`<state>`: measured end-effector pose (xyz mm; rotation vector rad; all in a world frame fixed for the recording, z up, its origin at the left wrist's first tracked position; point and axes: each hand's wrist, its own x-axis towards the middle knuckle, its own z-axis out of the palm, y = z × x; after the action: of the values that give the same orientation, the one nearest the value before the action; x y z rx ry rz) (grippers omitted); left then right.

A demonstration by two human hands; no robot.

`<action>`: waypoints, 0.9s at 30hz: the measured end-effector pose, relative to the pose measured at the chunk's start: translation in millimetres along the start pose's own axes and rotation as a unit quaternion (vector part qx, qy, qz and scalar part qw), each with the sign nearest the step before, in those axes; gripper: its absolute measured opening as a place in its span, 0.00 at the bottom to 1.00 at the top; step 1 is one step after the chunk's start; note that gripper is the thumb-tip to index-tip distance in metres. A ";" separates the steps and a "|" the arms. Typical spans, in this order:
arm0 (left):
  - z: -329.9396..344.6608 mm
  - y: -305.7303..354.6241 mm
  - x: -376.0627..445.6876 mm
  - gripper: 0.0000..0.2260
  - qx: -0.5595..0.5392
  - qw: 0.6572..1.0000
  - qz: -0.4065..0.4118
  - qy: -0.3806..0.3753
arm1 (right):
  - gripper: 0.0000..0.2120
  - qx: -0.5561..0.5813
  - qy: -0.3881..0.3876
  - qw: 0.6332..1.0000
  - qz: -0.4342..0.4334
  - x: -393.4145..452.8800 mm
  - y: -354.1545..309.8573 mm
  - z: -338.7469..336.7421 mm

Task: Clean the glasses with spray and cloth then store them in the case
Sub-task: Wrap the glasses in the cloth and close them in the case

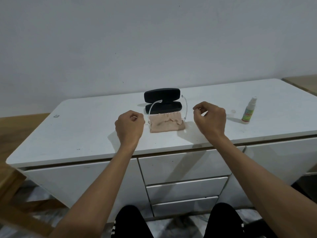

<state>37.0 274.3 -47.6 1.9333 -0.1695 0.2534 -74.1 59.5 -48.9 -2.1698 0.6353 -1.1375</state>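
Note:
Clear-framed glasses [152, 105] stand on a beige cloth [167, 125] in the middle of the white cabinet top [85, 133], their temples unfolded and pointing away from me. Right behind them lies a black glasses case [162, 97], open. My left hand [129, 125] rests just left of the glasses, fingers curled in, holding nothing I can see. My right hand [210, 118] hovers to the right of the glasses, also curled, with a gap to the right temple. A small spray bottle [248, 111] stands upright at the far right.
A small clear cap [233, 111] lies between my right hand and the bottle. Drawers [185, 189] sit under the top. A wooden chair [12, 189] is at lower left, a wooden surface [303, 83] at the far right, and a plain wall behind.

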 end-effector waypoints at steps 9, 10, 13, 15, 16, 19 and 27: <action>15.3 -6.4 59.4 0.07 0.094 0.970 0.081 -0.211 | 0.05 0.040 -0.314 0.947 0.055 67.3 14.8 26.5; 19.1 -6.1 63.6 0.07 0.106 0.966 0.087 -0.217 | 0.05 0.028 -0.335 0.941 0.043 71.2 17.2 32.1; 27.1 -6.2 75.3 0.09 0.116 0.960 0.095 -0.238 | 0.04 0.008 -0.370 0.929 0.013 79.2 21.6 47.0; 29.8 -6.3 80.3 0.10 0.125 0.955 0.102 -0.249 | 0.08 -0.015 -0.388 0.922 -0.003 82.9 22.2 54.5; 30.8 -6.3 81.7 0.11 0.129 0.952 0.111 -0.254 | 0.09 -0.027 -0.395 0.918 -0.012 84.9 23.3 57.6; 30.8 -7.0 83.4 0.12 0.149 0.939 0.146 -0.273 | 0.09 -0.035 -0.409 0.912 -0.025 88.9 25.2 61.0; 28.6 -4.0 86.3 0.10 0.134 0.935 0.115 -0.307 | 0.06 0.000 -0.432 0.902 0.000 91.3 24.3 52.3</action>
<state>124.1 249.4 -39.2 2.2140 -0.8143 -0.1986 14.1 -2.0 -38.6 -2.3630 0.2204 -0.0851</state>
